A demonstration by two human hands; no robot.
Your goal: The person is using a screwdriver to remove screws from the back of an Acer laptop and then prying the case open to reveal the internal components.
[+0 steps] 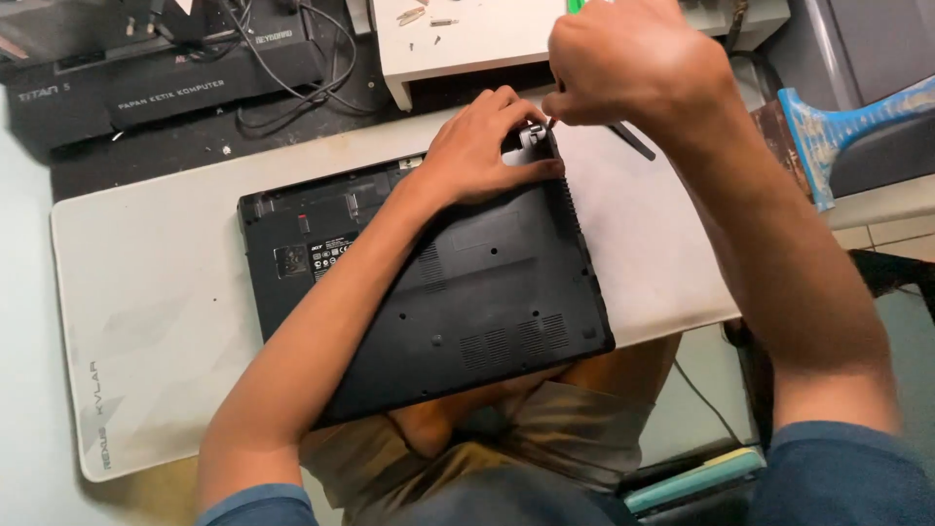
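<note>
**Both hands at the far corner of an upturned laptop**

Head view: a pale desk mat [156,292] covers the table. Behind it lie dark boxes [146,83] with tangled black cables [292,68], and a white tray [458,44] holding small screws. A blue-handled tool [847,131] rests at the right, well apart from the work.

The black laptop [458,292] lies bottom-up on the mat, turned at an angle, its vented base panel facing the camera; its near edge hangs over the table edge above the person's lap. The left hand [482,151] presses flat on the far right corner, fingers curled around the grey hinge [534,134]. The right hand [623,63] is closed on a thin dark tool [631,141] with its fist just beside that hinge. Bare mat lies left and right of the laptop.
</note>
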